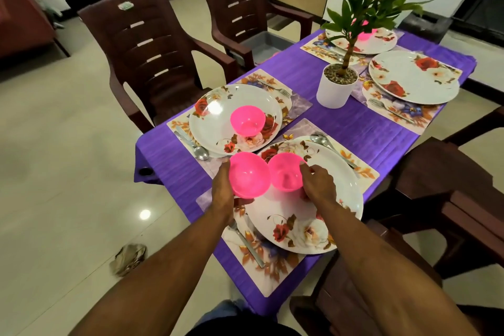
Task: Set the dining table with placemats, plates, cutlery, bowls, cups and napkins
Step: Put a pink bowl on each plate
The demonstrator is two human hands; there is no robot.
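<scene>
Both hands grip pink bowls: left bowl (248, 179) off-plate; right bowl (287, 171) over near plate (321, 215), far-right plate (414, 77) bare.

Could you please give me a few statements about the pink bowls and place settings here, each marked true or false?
1. Each hand holds a pink bowl: left hand holds the left bowl, right hand holds the right bowl. True.
2. The far-left plate has no bowl. False: a pink bowl sits on it.
3. The right-side plate by the potted plant has no bowl. True.
4. The tablecloth is green. False: it is purple.
</scene>
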